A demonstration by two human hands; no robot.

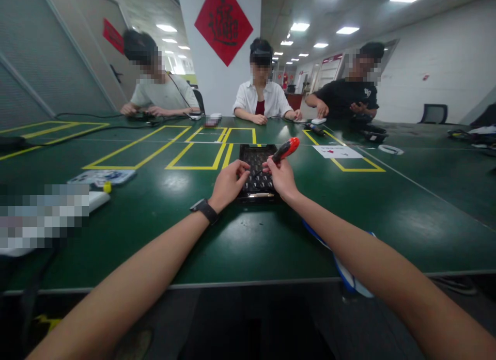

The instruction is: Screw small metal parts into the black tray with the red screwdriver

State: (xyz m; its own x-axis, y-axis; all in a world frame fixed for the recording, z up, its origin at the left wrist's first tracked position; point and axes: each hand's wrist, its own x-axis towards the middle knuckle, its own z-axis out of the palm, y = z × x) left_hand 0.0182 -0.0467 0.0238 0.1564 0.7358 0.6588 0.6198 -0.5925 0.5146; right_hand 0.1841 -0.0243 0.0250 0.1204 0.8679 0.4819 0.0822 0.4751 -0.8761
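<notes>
My right hand (283, 178) is wrapped round a screwdriver (285, 149) with a black and red handle. Its handle tilts up to the right, and its shaft points down to the left over a black open case (248, 154). The case lies on the green table in front of me, with small light marks repeated over its dark inside. My left hand (231, 180) is at the case's left side, fingers curled in close to the screwdriver's lower end. Anything pinched in those fingers is too small to make out. The screwdriver's tip is hard to see.
Yellow tape outlines (194, 168) mark the green table (163, 246). A paper sheet (337, 152) and a white ring (390, 150) lie to the right. A white device (98, 199) sits at left. Three people sit across the table. A blue-edged item (344, 272) is under my right forearm.
</notes>
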